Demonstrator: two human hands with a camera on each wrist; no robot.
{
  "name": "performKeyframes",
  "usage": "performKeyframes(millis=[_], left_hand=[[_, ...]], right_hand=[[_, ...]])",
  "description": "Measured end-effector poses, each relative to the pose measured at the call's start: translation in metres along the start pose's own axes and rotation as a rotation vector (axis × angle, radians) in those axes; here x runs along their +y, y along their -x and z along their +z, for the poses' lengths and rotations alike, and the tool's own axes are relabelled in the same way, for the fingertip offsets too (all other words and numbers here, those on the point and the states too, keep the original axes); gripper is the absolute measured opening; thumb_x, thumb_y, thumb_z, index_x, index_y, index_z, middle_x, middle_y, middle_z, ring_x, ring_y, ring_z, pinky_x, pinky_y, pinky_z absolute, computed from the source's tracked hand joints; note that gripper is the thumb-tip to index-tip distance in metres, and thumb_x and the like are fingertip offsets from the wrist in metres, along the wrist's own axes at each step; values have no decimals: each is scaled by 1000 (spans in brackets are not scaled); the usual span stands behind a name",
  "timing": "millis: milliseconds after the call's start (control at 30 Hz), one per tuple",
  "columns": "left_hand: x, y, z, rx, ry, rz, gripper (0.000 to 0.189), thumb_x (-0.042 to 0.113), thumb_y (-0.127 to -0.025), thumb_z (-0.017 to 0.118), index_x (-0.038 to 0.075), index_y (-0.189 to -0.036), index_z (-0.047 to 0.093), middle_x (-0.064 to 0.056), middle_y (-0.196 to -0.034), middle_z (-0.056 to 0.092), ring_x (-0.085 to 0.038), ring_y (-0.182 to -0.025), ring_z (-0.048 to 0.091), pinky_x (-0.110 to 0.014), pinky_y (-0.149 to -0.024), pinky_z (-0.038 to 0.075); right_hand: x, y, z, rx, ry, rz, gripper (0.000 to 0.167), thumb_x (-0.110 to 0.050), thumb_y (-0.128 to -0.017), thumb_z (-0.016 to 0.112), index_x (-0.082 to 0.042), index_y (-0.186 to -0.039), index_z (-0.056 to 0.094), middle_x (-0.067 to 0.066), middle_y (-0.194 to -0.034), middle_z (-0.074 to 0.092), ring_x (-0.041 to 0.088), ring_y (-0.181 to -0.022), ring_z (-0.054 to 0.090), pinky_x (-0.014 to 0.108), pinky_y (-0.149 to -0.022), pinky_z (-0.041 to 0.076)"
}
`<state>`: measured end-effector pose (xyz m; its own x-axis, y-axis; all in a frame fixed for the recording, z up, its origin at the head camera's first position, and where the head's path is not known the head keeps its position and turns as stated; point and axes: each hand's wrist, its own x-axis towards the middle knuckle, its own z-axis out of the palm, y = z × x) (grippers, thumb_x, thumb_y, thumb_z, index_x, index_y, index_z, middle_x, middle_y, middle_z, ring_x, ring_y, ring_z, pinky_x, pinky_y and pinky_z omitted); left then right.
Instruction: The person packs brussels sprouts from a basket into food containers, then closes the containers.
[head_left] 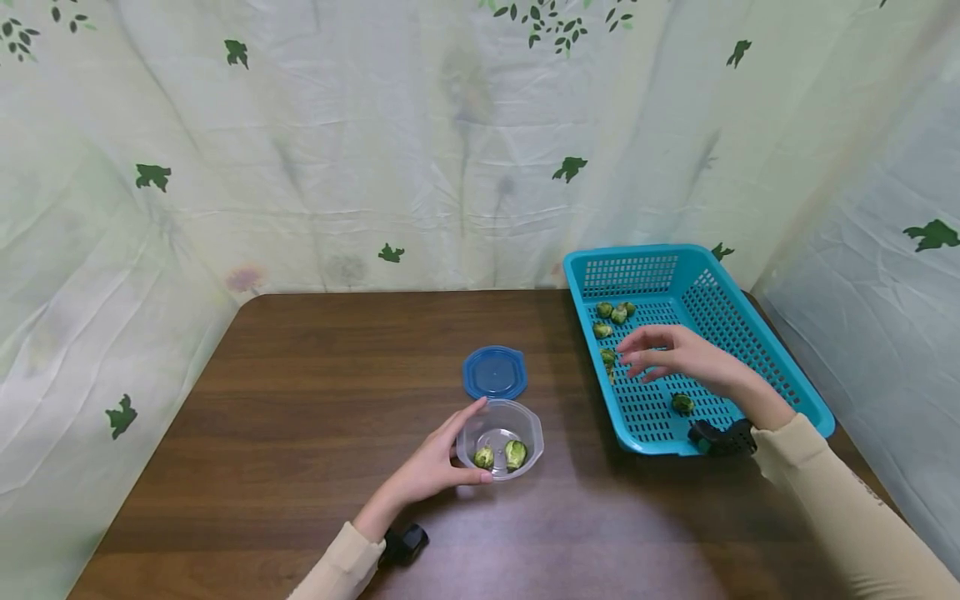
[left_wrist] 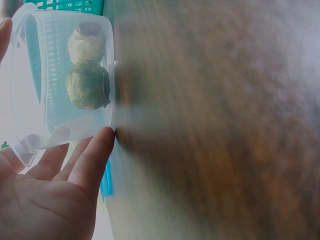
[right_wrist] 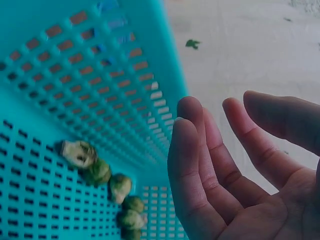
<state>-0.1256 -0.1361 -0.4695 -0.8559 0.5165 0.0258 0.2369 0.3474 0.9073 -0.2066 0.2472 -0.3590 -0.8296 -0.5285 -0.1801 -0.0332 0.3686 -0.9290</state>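
The container [head_left: 498, 435] is clear, slightly cloudy plastic with cut-off corners and a thin rim, standing upright on the brown table [head_left: 322, 433] in front of the person. Two sprouts [head_left: 515, 455] lie side by side on its floor toward the near side, small, roundish and green with paler yellowish patches. Its mouth faces up; seen from above, it is nearly as wide as it is deep, so I cannot tell a long axis. The left hand [head_left: 442, 457] grips it from the left, thumb at the near edge and fingers along the far left side. The blue lid [head_left: 495, 372] lies flat just beyond the container. To the right, the turquoise basket [head_left: 757, 358] opens upward, its long axis running from the far side toward the person and slanting to the right at the near end. More sprouts [right_wrist: 120, 188] sit in a loose row along its left wall, and a darker green single sprout [head_left: 682, 404] lies apart, nearer the person. The right hand [head_left: 678, 357] hangs above the basket, fingers loosely bent and parted from the thumb, holding nothing.
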Motion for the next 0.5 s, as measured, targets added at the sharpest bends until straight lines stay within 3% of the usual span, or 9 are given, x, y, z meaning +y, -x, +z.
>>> performKeyframes(millis=[167,500], left_hand=[[1,0,0,1,1,0,96,26,-76,83,22,-153,24,-5,-148,34,-24,-130,37,-40,-97,42],[0,0,0,3,-6,3,96,26,-76,82,19,-153,24,-6,-147,35,-24,-131,36,-40,-98,42]], right_hand=[[4,3,-9,20,23,18,31,-16,-95,61,5,-117,56,20,-116,58,34,-96,63,50,-84,51],[17,6,-27,26,48,40,36,-15,-96,58,8,-123,51,20,-119,57,42,-103,58,41,-82,53]])
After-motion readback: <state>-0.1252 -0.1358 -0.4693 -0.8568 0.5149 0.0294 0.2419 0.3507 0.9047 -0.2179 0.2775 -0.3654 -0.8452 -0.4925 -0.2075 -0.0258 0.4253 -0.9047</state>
